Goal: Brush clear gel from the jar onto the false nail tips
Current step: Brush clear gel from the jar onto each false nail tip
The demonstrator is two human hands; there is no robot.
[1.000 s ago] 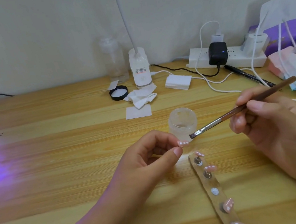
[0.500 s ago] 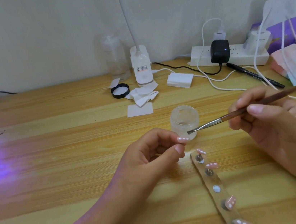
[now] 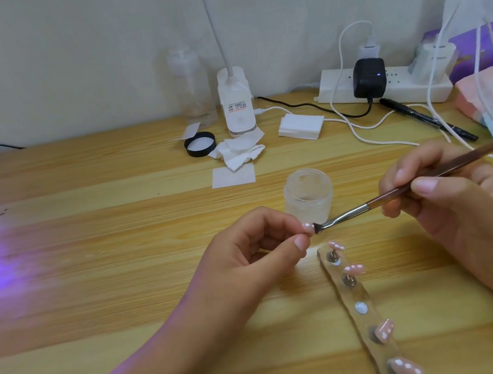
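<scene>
False nail tip (image 3: 307, 228), pinched in our left grip (image 3: 256, 248); the brush (image 3: 355, 210), pinched in our right grip (image 3: 461, 205), lies to its right, bristles touching it.

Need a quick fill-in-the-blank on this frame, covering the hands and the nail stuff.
The right hand holds a ___.
The left hand pinches a nail tip coloured ___.
The jar stands ___, uncapped.
The nail tips on the holder strip number ___.
Missing: brush; pink; open; four.
</scene>
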